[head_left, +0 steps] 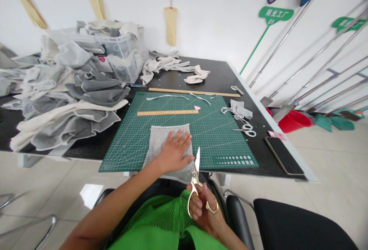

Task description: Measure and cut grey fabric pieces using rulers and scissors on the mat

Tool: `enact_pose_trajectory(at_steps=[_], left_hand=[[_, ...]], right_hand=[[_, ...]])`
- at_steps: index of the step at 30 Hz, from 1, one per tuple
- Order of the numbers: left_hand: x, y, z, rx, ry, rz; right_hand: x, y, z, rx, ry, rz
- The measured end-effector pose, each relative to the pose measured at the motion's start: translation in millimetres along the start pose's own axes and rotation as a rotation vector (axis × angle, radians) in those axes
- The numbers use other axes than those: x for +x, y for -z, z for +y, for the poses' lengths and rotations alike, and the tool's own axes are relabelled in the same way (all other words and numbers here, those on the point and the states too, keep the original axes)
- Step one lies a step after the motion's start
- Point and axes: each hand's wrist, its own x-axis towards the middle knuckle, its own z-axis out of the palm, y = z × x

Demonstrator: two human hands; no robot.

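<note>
A grey square of cloth (pixel 159 139) lies on the green cutting mat (pixel 218 135) at the table's near edge. My left hand (pixel 174 151) rests flat on it, fingers spread and open. My right hand (pixel 202 209) is below the table edge, closed round the handles of gold scissors (pixel 196 175). Their blades point up beside the cloth's right edge, close to my left hand's thumb.
Two wooden rulers (pixel 167 112) and cloth strips lie on the mat. White scissors (pixel 246 128), grey scraps and a phone (pixel 283 155) sit to the right. A heap of grey and cream fabric (pixel 69 100) and a plastic bin (pixel 120 53) fill the left. A black chair (pixel 299 223) stands at the lower right.
</note>
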Motion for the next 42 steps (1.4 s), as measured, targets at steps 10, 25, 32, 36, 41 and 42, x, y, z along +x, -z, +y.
enact_pose_trajectory(at_steps=[10, 25, 32, 36, 41, 42], left_hand=[[0, 0, 0, 0.013, -0.004, 0.006], [2, -1, -1, -0.004, 0.002, -0.005], [1, -1, 0, -0.011, 0.002, 0.005], [-1, 0, 0, -0.014, -0.001, 0.002], [-14, 2, 7, -0.021, -0.010, -0.009], [-17, 2, 8, -0.025, -0.012, -0.012]], right_hand=[[5, 7, 8, 0.061, 0.051, -0.111], [5, 9, 10, -0.058, 0.092, -0.059], [2, 6, 7, -0.133, 0.047, -0.012], [3, 14, 10, -0.109, 0.011, -0.020], [-4, 35, 24, -0.097, -0.044, -0.092], [-6, 37, 26, -0.105, -0.033, -0.097]])
